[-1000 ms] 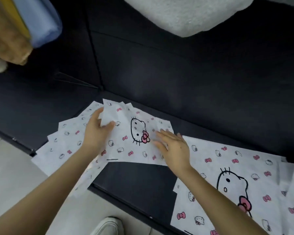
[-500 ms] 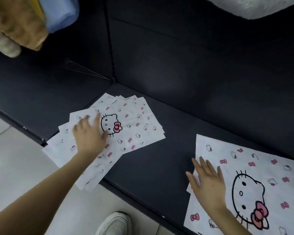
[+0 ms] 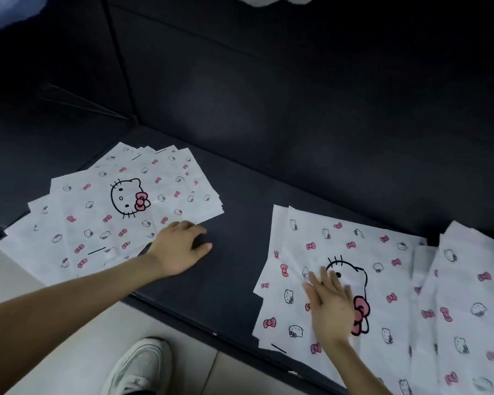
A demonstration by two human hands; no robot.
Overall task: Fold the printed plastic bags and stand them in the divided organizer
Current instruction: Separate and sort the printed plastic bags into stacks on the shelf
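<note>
- Dark sofa seat fills the middle of the view, with its backrest toward 12 o'clock.
- Pale floor shows at 7 o'clock, and a white shoe stands on it at 6 o'clock.
- One fanned stack of bags, white with cat faces and pink bows, lies flat on the seat at 9 o'clock. Its near corner hangs over the seat edge.
- A second stack lies flat at 4 o'clock, with more bags overlapping it at 3 o'clock.
- The left hand rests on the bare seat at the first stack's 5 o'clock edge, fingers loosely bent, thumb out, holding nothing.
- The right hand lies palm down on the second stack, fingers straight and spread, over the big cat print.
</note>
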